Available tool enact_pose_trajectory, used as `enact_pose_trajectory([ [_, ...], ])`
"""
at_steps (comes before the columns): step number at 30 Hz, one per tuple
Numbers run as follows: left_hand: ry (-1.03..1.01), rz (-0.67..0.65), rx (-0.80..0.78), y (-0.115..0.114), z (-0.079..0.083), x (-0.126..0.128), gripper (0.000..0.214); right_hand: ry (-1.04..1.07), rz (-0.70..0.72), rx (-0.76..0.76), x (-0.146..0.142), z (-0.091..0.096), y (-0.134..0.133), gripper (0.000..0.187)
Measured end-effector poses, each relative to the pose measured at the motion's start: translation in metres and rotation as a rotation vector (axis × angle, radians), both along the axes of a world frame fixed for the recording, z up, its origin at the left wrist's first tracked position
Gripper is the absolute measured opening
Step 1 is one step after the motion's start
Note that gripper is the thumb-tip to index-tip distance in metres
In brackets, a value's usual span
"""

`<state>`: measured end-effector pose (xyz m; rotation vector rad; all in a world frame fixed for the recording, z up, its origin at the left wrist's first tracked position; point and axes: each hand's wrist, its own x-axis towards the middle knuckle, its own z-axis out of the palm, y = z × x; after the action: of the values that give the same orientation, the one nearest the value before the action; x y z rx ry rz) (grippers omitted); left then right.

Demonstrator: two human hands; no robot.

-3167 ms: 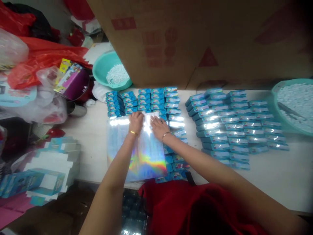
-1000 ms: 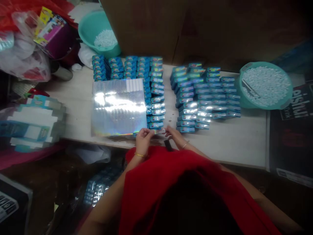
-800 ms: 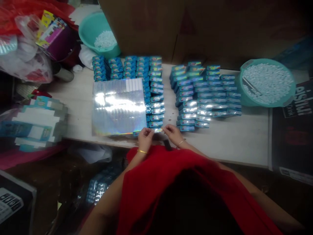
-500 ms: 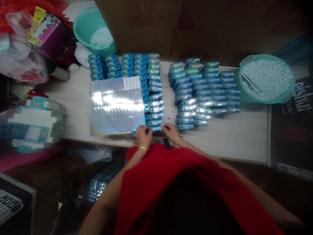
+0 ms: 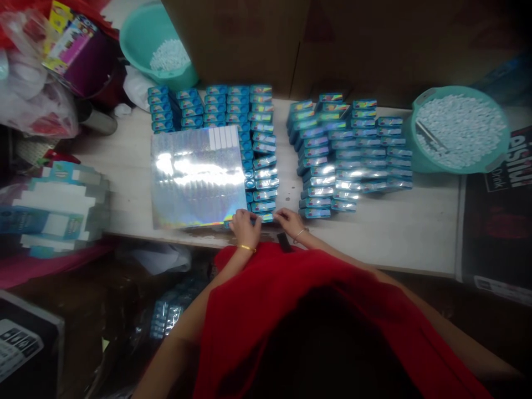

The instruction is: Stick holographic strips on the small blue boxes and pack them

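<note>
At the front end of a row of small blue boxes [image 5: 263, 178], a shiny holographic sticker [image 5: 267, 217] lies over the nearest box, which is mostly hidden. My left hand [image 5: 246, 227] has its fingers curled in at the sticker's left end, by the corner of a silvery sticker sheet [image 5: 195, 188]. From the other side, my right hand [image 5: 291, 223] pinches at the sticker's right end. The sheet rests on several boxes and has a few bare white strips at its top right. More blue boxes with shiny ends [image 5: 316, 191] stand in rows on the right.
A green basin [image 5: 419, 155] of small white pieces, with tweezers [image 5: 432, 137] on top, stands at the right. Another green basin [image 5: 137, 39] is at the back left. Flattened cartons [image 5: 62, 194] lie left, and brown cardboard [image 5: 249, 50] walls off the table's back.
The pale strip between my hands now shows rainbow colour and sits on the box end. My left fingers have shifted slightly right; the right hand has barely moved. The view has tilted slightly.
</note>
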<state>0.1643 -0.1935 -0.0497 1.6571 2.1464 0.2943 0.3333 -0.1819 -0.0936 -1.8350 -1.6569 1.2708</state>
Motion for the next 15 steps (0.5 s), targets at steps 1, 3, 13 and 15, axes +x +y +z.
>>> enact_pose_trajectory([
  [1, 0.021, 0.003, 0.007, -0.001, 0.001, -0.002, 0.021, 0.009, -0.024, -0.025, 0.001, -0.001, -0.001, 0.02],
  [3, 0.054, -0.065, 0.033, -0.005, 0.002, -0.008, 0.031, 0.018, -0.052, -0.031, 0.004, -0.002, -0.005, 0.03],
  [13, 0.184, -0.736, 0.068, -0.018, -0.004, -0.027, 0.045, -0.013, 0.37, -0.065, -0.008, 0.003, -0.009, 0.018],
  [15, 0.19, -0.776, 0.076, -0.003, -0.004, -0.027, 0.058, -0.083, 0.316, -0.003, -0.006, 0.015, 0.007, 0.021],
])
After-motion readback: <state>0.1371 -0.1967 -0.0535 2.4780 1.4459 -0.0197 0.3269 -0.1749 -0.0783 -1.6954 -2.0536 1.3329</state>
